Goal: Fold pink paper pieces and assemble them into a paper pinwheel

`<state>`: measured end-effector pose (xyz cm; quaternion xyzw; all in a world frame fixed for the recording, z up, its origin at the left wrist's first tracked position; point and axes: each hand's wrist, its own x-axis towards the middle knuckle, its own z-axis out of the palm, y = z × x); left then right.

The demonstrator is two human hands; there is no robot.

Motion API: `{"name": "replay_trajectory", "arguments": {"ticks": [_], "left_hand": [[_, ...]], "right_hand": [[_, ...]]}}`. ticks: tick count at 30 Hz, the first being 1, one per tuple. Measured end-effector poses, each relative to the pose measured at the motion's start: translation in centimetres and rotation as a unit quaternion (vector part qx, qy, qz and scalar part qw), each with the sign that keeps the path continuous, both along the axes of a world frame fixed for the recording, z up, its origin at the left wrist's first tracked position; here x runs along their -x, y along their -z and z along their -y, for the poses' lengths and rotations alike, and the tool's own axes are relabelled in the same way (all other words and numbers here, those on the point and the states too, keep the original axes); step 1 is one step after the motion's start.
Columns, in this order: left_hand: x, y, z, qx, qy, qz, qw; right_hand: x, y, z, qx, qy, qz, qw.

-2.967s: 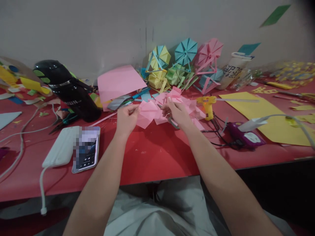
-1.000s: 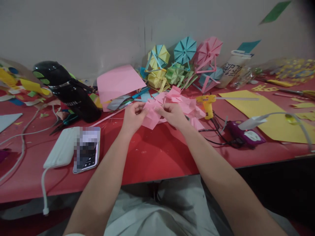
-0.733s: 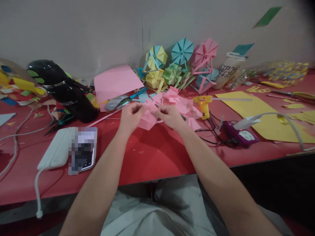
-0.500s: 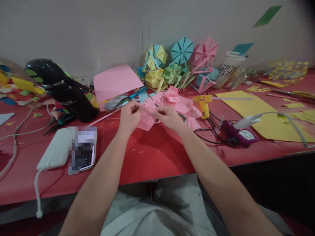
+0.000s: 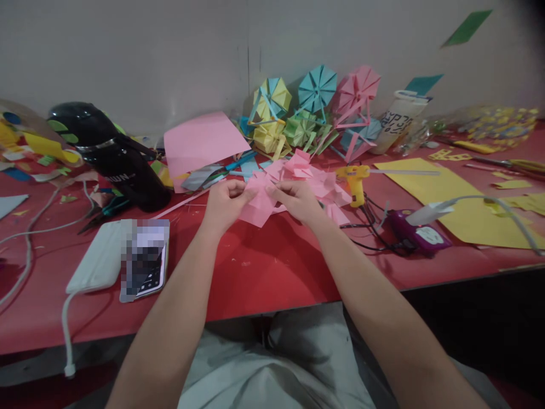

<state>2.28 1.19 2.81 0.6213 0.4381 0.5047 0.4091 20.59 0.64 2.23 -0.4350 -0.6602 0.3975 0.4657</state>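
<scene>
A creased piece of pink paper (image 5: 259,205) is held up between my two hands, just above the red table (image 5: 255,272). My left hand (image 5: 227,201) pinches its left edge between thumb and fingers. On the opposite edge, my right hand (image 5: 296,200) grips it with thumb and forefinger. Behind and to the right lies a heap of folded pink papers (image 5: 317,176), partly covered by my right hand. A yellow glue gun (image 5: 355,180) with a clear glue stick rests right of the heap.
Paper wheel models (image 5: 317,88) stand along the wall. At left are a black bottle (image 5: 131,170), a white power bank (image 5: 96,258) and a phone (image 5: 149,267). A purple power adapter (image 5: 419,233), yellow sheet (image 5: 460,210) and white cup (image 5: 400,119) are at right; a pink sheet (image 5: 204,142) lies behind.
The pink paper between my hands has turned flatter toward me, showing more of its face. My hands have barely shifted, and the whole view has moved slightly.
</scene>
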Motion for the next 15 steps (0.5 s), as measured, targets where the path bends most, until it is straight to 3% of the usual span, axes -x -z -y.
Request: {"name": "replay_trajectory", "arguments": {"ticks": [4,10,15], "left_hand": [[-0.08,0.18,-0.07,-0.016,-0.006,-0.022,1.000],[-0.09,0.19,0.01,-0.008,0.004,-0.015,1.000],[0.18,0.00,0.21,0.010,-0.028,-0.016,0.999]], "right_hand": [[0.09,0.43,-0.20,0.006,-0.016,-0.008,1.000],[0.23,0.79,-0.44,-0.018,0.029,0.008,0.999],[0.34,0.67,-0.38,-0.011,0.002,-0.019,1.000]]}}
